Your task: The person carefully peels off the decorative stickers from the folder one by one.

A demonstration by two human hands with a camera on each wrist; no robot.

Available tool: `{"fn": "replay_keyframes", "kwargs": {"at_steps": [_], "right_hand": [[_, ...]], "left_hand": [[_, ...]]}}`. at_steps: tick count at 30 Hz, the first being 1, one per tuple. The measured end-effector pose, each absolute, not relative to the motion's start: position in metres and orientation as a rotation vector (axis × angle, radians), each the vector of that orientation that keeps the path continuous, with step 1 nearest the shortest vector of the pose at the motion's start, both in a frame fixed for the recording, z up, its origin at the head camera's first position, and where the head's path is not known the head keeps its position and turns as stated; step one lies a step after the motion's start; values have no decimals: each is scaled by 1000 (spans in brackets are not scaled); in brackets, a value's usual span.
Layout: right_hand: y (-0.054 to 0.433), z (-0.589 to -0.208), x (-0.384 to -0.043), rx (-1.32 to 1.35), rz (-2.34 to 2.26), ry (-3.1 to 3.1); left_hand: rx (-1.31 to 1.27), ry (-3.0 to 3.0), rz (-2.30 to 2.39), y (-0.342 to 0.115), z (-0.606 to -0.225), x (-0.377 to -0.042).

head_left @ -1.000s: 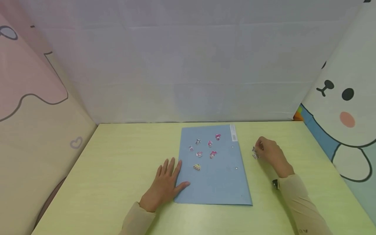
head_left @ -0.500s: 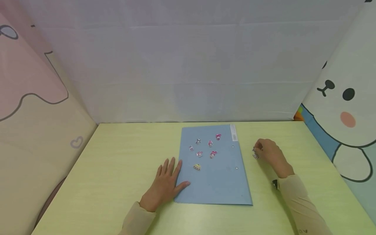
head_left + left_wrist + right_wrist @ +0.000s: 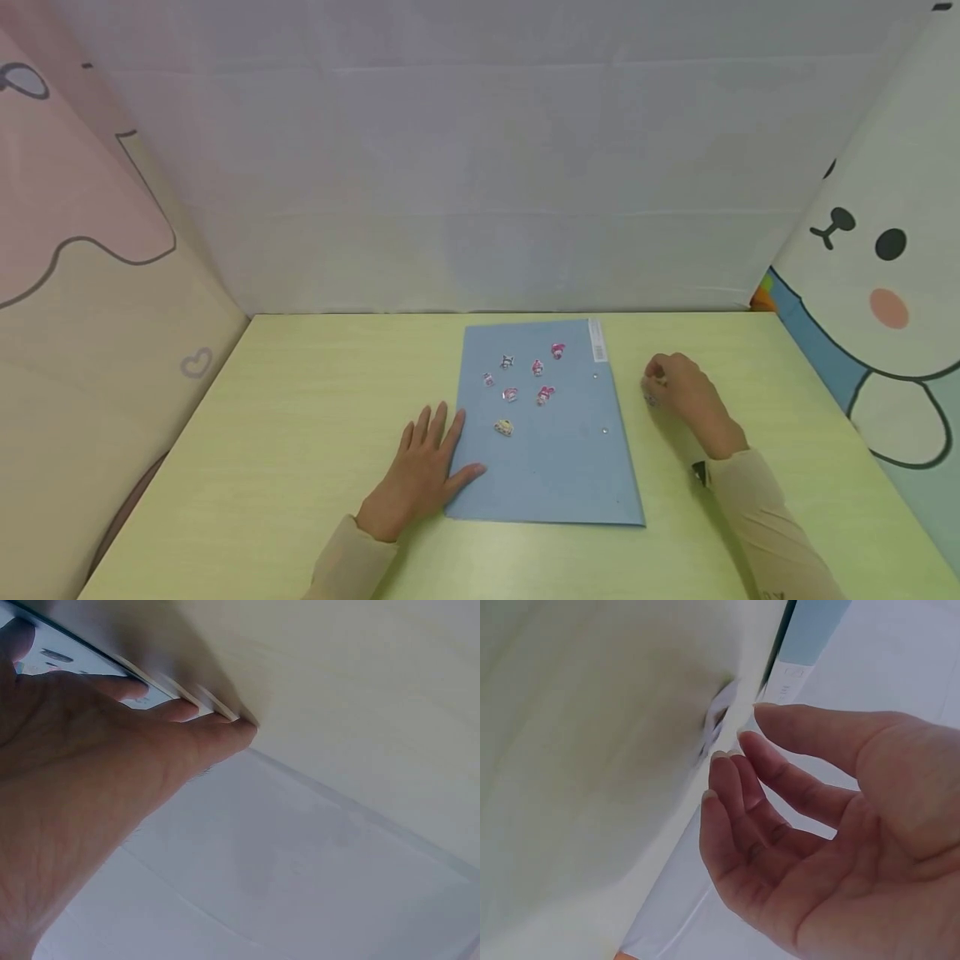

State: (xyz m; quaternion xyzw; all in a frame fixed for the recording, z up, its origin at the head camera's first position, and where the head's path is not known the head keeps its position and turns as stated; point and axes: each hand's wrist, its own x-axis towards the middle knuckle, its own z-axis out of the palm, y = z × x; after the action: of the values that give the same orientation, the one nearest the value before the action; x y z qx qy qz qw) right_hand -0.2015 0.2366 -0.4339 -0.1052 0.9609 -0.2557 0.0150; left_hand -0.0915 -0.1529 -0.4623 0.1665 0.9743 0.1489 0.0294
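Observation:
A light blue folder (image 3: 555,475) lies on the table, with several small cartoon-character stickers (image 3: 544,395) on its upper half. My left hand (image 3: 420,479) rests flat at the folder's left edge, thumb on its surface and the other fingers spread. Right of the folder, my right hand (image 3: 684,396) is low over the table, fingers bent and thumb near the index finger. In the right wrist view a small gap shows between those fingertips. Just beyond them, a small whitish sticker (image 3: 718,718) is on the table. The fingers partly cover this sticker in the head view.
The pale yellow table (image 3: 337,375) extends on both sides of the folder. A white label (image 3: 597,342) is at the folder's top right corner, with two small shiny dots (image 3: 604,431) down its right side. A white sheet (image 3: 465,167) hangs behind; printed cloths flank the table.
My right hand has moved slightly left and down at the small sticker, covering more of it. My left hand and the folder have stayed in place.

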Motion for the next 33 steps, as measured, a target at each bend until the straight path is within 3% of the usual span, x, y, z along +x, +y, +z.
{"fn": "replay_keyframes", "kwargs": {"at_steps": [33], "right_hand": [[195,-429,-191,-455,-920,3012]], "left_hand": [[524,3022,428,-152,-465,-91]]}}
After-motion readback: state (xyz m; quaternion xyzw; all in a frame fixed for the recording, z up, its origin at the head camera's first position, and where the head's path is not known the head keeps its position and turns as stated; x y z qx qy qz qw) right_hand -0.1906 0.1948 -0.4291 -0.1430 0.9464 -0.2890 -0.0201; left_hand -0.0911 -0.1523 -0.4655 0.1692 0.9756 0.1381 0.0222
